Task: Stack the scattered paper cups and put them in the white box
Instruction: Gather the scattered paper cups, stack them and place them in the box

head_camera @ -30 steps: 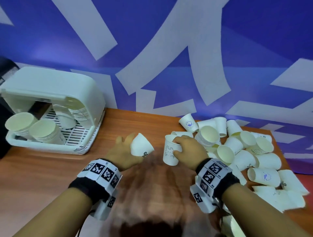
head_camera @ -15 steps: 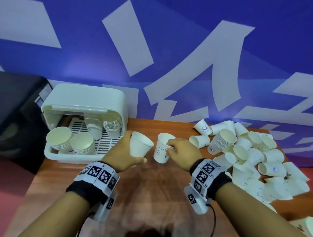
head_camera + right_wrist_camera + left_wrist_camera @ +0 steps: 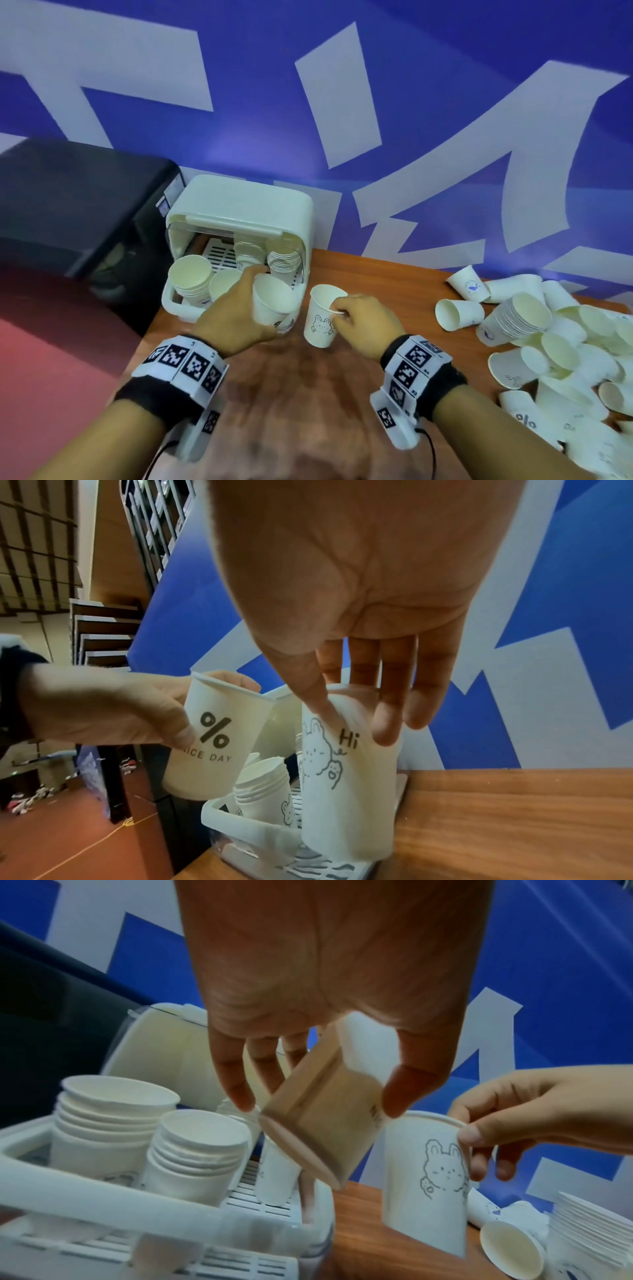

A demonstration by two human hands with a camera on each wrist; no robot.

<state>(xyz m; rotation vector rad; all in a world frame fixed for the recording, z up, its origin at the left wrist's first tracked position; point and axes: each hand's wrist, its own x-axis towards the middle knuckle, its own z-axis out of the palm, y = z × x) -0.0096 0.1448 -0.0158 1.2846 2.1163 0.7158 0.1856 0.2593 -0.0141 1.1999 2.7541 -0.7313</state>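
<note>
Percent-sign cup (image 3: 274, 305) gripped in left hand (image 3: 233, 318), fingers (image 3: 236, 1093) and thumb curled round its wall, tilted, held just in front of white box (image 3: 246, 209) at its open side. Bunny cup (image 3: 322, 322) upright in right hand (image 3: 363, 325), pinched at the rim, thumb inside and fingers (image 3: 387, 723) on the outer wall, just right of the box, beside the other cup. Inside the box, several upright stacks of cups (image 3: 190, 281) on a slatted tray. Farther right on the wooden worktop (image 3: 370, 284), scattered cups (image 3: 561, 346) in a loose heap, many on their sides, one partial stack (image 3: 513, 318) among them. Behind, blue-and-white wall (image 3: 274, 120); left of the box, dark object (image 3: 68, 205).
</note>
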